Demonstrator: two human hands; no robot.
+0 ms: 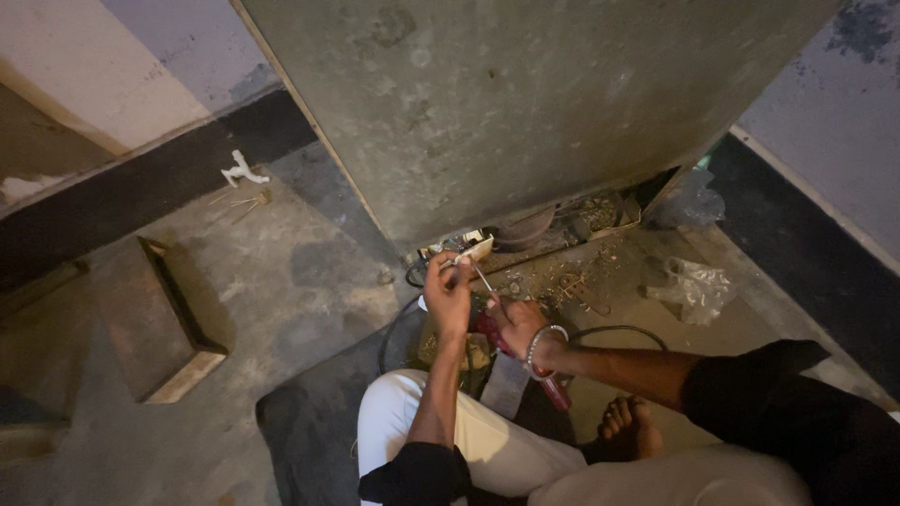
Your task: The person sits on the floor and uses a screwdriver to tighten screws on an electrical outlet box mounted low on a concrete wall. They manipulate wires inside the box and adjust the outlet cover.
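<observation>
Left hand (448,292) raised at the bottom edge of a grey metal cabinet (506,103), grip pinched shut on a small wire end (457,263), right hand (517,323) just beside it, grip closed around a red-handled screwdriver (487,290), shaft pointing up toward the left fingers, crumpled plastic bag (692,286) on the floor (281,272) to the right.

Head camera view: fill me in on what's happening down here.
A person sits on the floor in front of a big grey metal cabinet. The left hand pinches something small at the opening under the cabinet, too small to identify. The right hand grips a red-handled screwdriver, its shaft pointing up toward the left hand. Debris litters the floor by the opening, and a crumpled plastic bag lies to the right.
</observation>
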